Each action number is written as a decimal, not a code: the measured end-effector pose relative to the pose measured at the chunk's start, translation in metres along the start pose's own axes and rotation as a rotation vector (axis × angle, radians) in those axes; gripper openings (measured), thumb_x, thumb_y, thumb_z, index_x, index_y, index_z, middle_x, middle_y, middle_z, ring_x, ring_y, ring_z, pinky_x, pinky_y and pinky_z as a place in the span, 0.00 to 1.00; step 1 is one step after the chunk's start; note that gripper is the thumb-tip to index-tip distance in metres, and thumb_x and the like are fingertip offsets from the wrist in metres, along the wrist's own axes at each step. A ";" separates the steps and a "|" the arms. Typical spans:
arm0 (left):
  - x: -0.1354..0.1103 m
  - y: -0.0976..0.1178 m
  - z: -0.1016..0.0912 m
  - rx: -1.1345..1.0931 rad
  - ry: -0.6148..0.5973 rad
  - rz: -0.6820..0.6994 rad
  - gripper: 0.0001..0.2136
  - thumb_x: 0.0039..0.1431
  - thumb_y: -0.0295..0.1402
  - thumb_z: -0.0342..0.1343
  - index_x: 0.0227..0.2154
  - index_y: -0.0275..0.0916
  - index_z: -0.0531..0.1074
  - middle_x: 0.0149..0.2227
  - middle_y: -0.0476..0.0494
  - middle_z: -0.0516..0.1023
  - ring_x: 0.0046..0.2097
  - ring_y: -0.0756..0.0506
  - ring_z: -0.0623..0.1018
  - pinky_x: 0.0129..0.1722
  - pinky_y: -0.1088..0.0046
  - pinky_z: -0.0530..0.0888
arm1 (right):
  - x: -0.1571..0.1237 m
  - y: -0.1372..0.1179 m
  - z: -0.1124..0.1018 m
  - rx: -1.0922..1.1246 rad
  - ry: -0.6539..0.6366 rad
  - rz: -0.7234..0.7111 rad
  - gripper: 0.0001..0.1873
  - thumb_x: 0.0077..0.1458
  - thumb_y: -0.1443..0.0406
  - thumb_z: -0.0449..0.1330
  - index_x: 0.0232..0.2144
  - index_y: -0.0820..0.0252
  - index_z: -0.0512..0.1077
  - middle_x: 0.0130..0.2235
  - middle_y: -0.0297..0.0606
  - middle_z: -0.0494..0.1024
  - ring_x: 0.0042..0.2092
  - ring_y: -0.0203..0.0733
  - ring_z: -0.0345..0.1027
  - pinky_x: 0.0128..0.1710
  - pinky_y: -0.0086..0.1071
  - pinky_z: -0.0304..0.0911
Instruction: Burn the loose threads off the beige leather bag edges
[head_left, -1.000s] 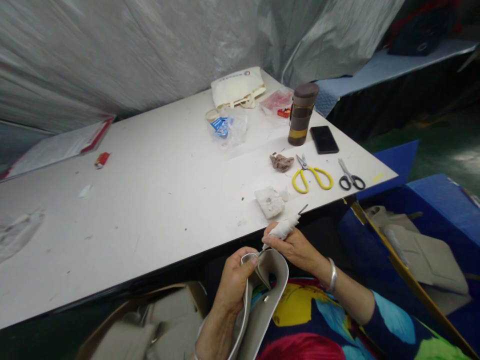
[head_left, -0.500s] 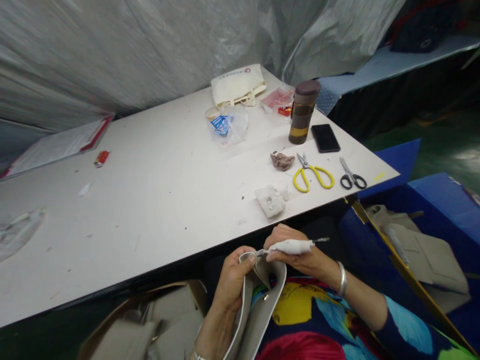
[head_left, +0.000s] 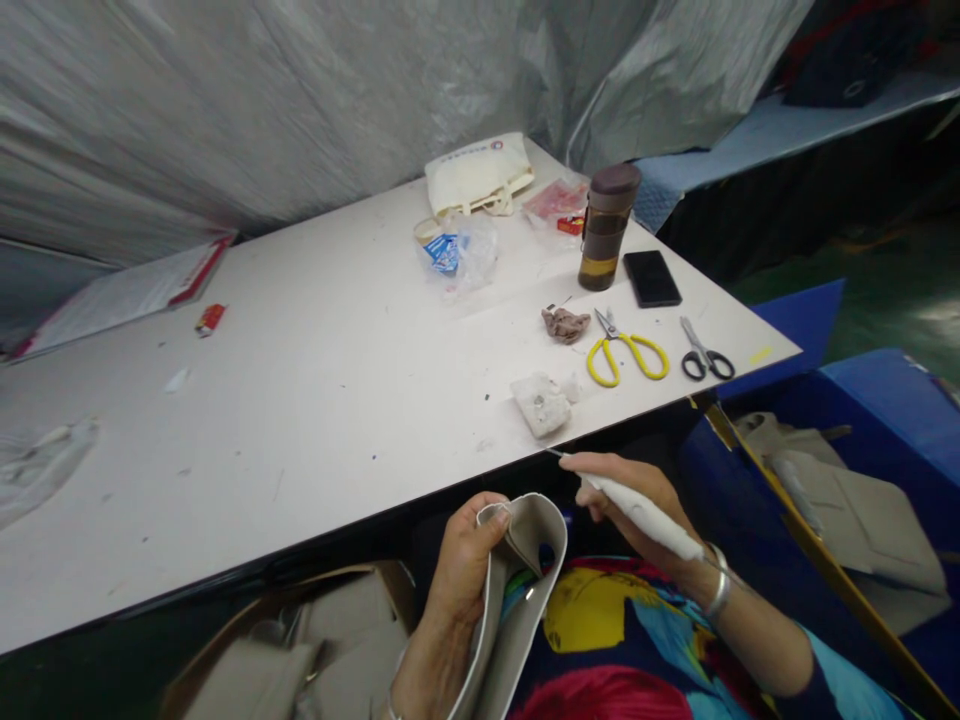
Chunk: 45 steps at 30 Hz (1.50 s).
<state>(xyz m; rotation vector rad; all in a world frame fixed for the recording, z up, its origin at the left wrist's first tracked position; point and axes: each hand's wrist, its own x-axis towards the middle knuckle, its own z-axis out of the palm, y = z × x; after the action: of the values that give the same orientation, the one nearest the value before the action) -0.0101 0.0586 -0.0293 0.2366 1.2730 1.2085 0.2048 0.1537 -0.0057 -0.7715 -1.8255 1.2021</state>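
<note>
My left hand (head_left: 466, 560) pinches the upper edge of a beige leather bag piece (head_left: 546, 530) between thumb and fingers. That piece hangs over my lap, curved open, with a small metal stud on its inner side. My right hand (head_left: 637, 500) is closed around a thin-tipped tool with a white wrapped handle (head_left: 652, 520). Its metal tip points up and left at the table edge, just below a whitish pad (head_left: 541, 405) with a small dark spot. The tool is apart from the bag piece.
Yellow-handled scissors (head_left: 628, 358), black-handled scissors (head_left: 705, 362), a crumpled brown lump (head_left: 565, 325), a phone (head_left: 652, 279) and a bottle (head_left: 606, 230) stand or lie at the table's right. Boxes with beige bags (head_left: 862, 510) flank me on both sides.
My right hand has drawn the tool away from the bag piece's edge, moving right and tilting its tip toward the pad. My left hand keeps its hold in nearly the same place.
</note>
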 end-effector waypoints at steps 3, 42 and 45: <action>0.001 -0.002 -0.002 0.047 0.023 0.029 0.20 0.44 0.43 0.75 0.31 0.37 0.74 0.23 0.51 0.74 0.24 0.50 0.71 0.26 0.76 0.65 | -0.004 0.004 -0.002 0.006 0.174 0.139 0.14 0.69 0.56 0.59 0.50 0.55 0.77 0.26 0.33 0.79 0.23 0.37 0.68 0.24 0.31 0.66; 0.041 -0.005 -0.005 0.298 0.092 -0.170 0.23 0.44 0.54 0.72 0.29 0.38 0.75 0.22 0.52 0.70 0.26 0.49 0.66 0.28 0.74 0.63 | 0.064 0.109 -0.013 -0.261 0.256 -0.032 0.18 0.67 0.70 0.62 0.56 0.50 0.69 0.57 0.43 0.78 0.57 0.47 0.76 0.59 0.44 0.70; 0.042 -0.007 -0.006 0.289 0.106 -0.174 0.23 0.44 0.53 0.71 0.29 0.38 0.75 0.22 0.52 0.70 0.26 0.48 0.66 0.28 0.74 0.63 | 0.053 0.107 -0.020 -0.252 0.207 -0.052 0.20 0.67 0.73 0.59 0.57 0.49 0.69 0.54 0.40 0.80 0.55 0.45 0.77 0.57 0.41 0.71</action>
<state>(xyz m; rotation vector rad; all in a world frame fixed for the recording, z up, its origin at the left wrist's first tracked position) -0.0185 0.0862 -0.0615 0.2683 1.5289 0.8964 0.2021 0.2446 -0.0856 -0.9465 -1.8305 0.8341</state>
